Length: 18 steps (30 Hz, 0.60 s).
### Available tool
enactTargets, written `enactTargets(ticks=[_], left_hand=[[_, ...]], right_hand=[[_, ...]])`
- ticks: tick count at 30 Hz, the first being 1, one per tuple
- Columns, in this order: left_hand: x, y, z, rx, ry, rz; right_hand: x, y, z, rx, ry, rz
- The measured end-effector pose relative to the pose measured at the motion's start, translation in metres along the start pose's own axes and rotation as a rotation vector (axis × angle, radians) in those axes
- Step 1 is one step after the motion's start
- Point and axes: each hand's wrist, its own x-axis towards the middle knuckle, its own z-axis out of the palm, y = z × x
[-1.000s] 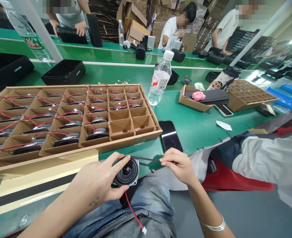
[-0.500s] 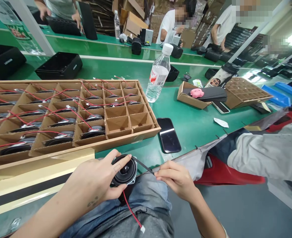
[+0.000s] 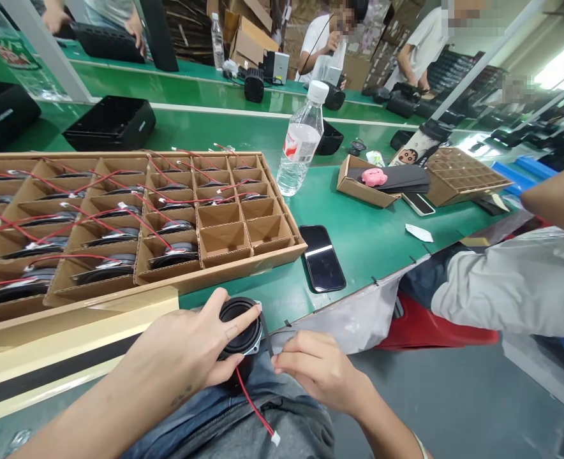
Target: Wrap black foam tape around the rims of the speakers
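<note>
A small round black speaker [image 3: 242,326] with a silvery metal rim is held over my lap by my left hand [image 3: 200,341], whose fingers and thumb grip its edge. Red and black wires [image 3: 253,401] hang from it, ending in a white plug. My right hand [image 3: 311,366] pinches a thin black strip [image 3: 267,335], and the strip's upper end meets the speaker's right rim near my left index fingertip. Left of my hands, on a pale yellow backing sheet [image 3: 85,325], lies another black strip [image 3: 57,368].
A divided cardboard box [image 3: 244,260] of wired speakers fills the left of the green bench. Beyond my hands are a phone [image 3: 324,260], a water bottle [image 3: 302,143] and a small carton [image 3: 365,191] with a pink toy. A co-worker's sleeve [image 3: 506,284] is at the right.
My right hand has moved down and toward the speaker, so the black strip now bends downward along the rim instead of stretching out to the right. A co-worker's arm has appeared at the right.
</note>
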Motion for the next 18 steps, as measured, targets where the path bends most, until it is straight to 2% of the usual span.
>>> enactTargets(ticks=[4,8,10,14,16,18], left_hand=[[0.004,0.010,-0.006,0.043,-0.118,-0.120],[0.008,0.009,-0.017,-0.064,-0.214,-0.265],[0.007,-0.003,-0.019,-0.160,-0.255,-0.211],[0.003,-0.032,-0.011,-0.393,-0.239,0.047],[0.001,-0.039,-0.006,-0.490,-0.206,0.089],[0.001,-0.041,-0.003,-0.517,-0.192,0.072]], right_hand=[[0.019,0.014,-0.009,0.023,0.048,0.006],[0.048,0.035,-0.018,0.078,0.119,0.065],[0.056,0.042,-0.020,0.119,0.134,0.091],[0.056,0.047,-0.022,0.214,0.120,0.138],[0.052,0.047,-0.022,0.233,0.107,0.148],[0.047,0.046,-0.021,0.238,0.099,0.152]])
